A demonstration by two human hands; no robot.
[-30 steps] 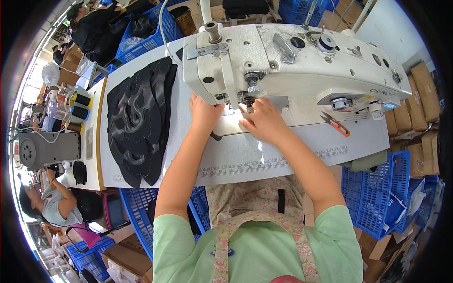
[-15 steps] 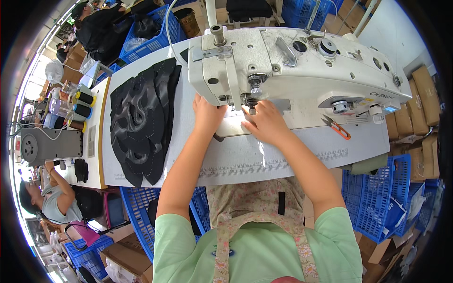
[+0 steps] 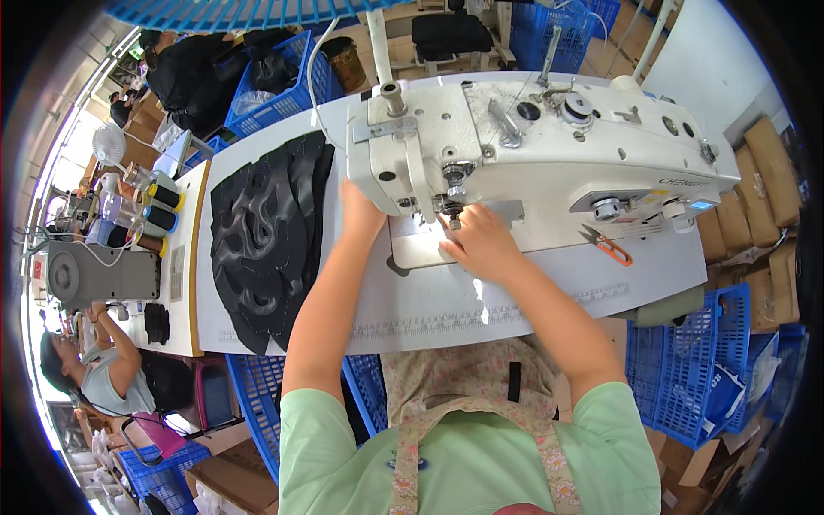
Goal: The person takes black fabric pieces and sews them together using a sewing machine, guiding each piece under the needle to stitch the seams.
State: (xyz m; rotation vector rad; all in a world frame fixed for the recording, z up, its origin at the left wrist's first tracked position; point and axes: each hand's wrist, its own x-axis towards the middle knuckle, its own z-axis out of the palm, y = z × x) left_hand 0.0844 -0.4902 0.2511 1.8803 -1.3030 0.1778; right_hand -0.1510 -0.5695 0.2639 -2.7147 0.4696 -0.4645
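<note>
A white industrial sewing machine (image 3: 532, 159) stands in front of me, its needle area between my two hands. My left hand (image 3: 362, 210) is on the left of the needle, its fingers mostly hidden behind the machine head. Close to the right of the needle, my right hand (image 3: 482, 240) rests with curled fingers, the thumb toward the needle; whatever they press on is too small or hidden to make out. To the left lies a stack of black, stitched, shaped pieces (image 3: 266, 236) with glossy patches. Orange-handled thread snips (image 3: 608, 246) lie open on the right.
A printed ruler strip (image 3: 489, 315) runs along the table's near edge. Blue crates (image 3: 687, 360) stand at right, with more below left. Thread cones (image 3: 163, 219) and another machine (image 3: 103, 273) are at left, where a person (image 3: 107, 360) works. A blue slatted shape (image 3: 232, 10) crosses the top.
The view has shifted, so the table and machine sit lower in the picture and the blue slatted shape shows at the top. My hands stay by the needle, with little visible movement.
</note>
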